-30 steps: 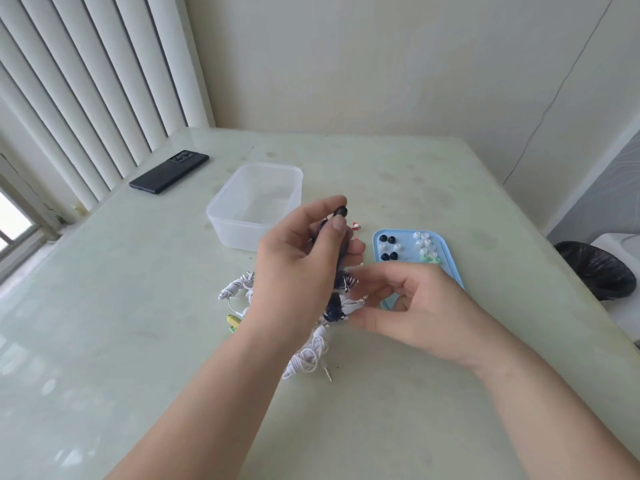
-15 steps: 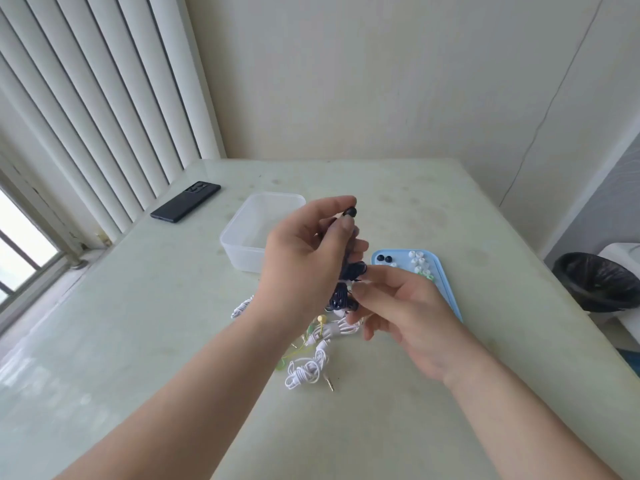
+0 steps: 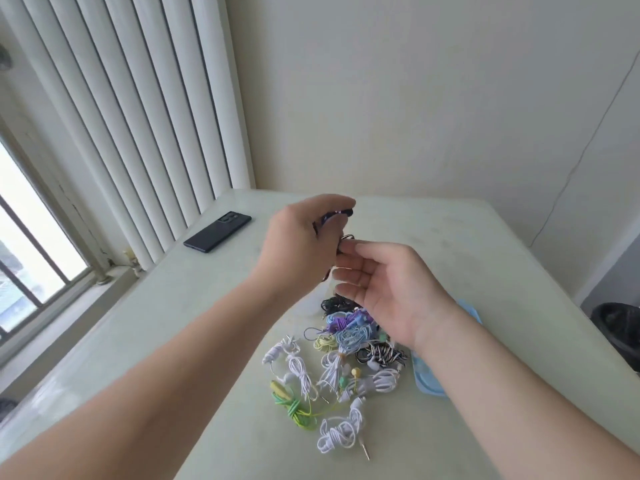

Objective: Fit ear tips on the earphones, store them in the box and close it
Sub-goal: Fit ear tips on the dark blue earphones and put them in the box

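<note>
Head view: you are holding both hands raised above the pile of coiled earphones point(image 3: 341, 355). Your left hand point(image 3: 299, 244) is pinching a dark earphone point(image 3: 334, 216) between thumb and forefinger. Your right hand point(image 3: 388, 289) is sitting half open, fingertips point(image 3: 344, 249) touching its dangling black cord; blue tray point(image 3: 424, 379) lying just right of the pile

Single head-worn view looks forward and down, close over the table point(image 3: 214, 327)
</note>
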Motion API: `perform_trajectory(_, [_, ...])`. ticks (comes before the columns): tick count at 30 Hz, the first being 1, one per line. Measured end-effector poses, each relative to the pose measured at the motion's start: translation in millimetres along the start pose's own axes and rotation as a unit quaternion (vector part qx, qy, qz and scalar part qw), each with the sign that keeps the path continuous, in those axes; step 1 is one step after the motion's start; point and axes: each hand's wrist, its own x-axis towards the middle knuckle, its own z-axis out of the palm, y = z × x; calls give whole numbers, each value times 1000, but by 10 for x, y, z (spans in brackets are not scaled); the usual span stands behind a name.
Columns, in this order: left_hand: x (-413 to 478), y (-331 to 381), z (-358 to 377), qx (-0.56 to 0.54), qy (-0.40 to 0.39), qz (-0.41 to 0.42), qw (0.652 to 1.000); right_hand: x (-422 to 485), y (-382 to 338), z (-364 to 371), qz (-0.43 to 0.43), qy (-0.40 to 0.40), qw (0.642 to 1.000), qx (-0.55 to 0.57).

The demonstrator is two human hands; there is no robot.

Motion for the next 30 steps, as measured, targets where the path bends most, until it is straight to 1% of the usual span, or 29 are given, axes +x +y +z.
perform_trajectory(2, [220, -115, -85, 14, -8, -27, 1000, 225, -43, 115, 0, -4, 998, -63])
perform_trajectory(4, [371, -317, -108, 37, -11, -71, 997, 441, -36, 193, 8, -4, 991, -133])
perform_trajectory(7, [511, -684, -71, 84, -25, -159, 983, 645, 22, 234, 57, -17, 980, -191])
perform_trajectory(9, [575, -872, -20, 117, -75, -219, 966, 695, 48, 203, 62, 9, 975, -214])
perform_trajectory(11, [606, -949, 55, 143, -138, -252, 947, 693, 39, 128, 28, 60, 969, -240])
perform_trajectory(14, [628, -907, 140, 185, -216, -251, 925, 610, -10, 28, -4, 92, 963, -254])
perform_trajectory(16, [649, -858, 155, 210, -267, -245, 908, 523, -23, -21, -11, 86, 962, -258])
perform_trajectory(18, [676, -818, 136, 277, -307, -218, 884, 440, -26, -80, -16, 81, 960, -268])
perform_trajectory(19, [697, -805, 104, 308, -314, -198, 876, 418, -25, -103, -19, 79, 959, -272])
perform_trajectory(22, [715, -723, -22, 357, -309, -156, 868, 356, -21, -158, -28, 82, 956, -281])
perform_trajectory(24, [692, -679, -81, 411, -322, -126, 844, 317, -4, -170, -35, 85, 956, -280])
perform_trajectory(26, [605, -658, -83, 440, -355, -116, 817, 264, 37, -172, -41, 88, 957, -275])
perform_trajectory(27, [553, -679, -76, 447, -366, -111, 809, 226, 73, -172, -42, 89, 958, -270])
perform_trajectory(30, [409, -718, -40, 470, -358, -89, 802, 89, 192, -190, -46, 90, 960, -263])
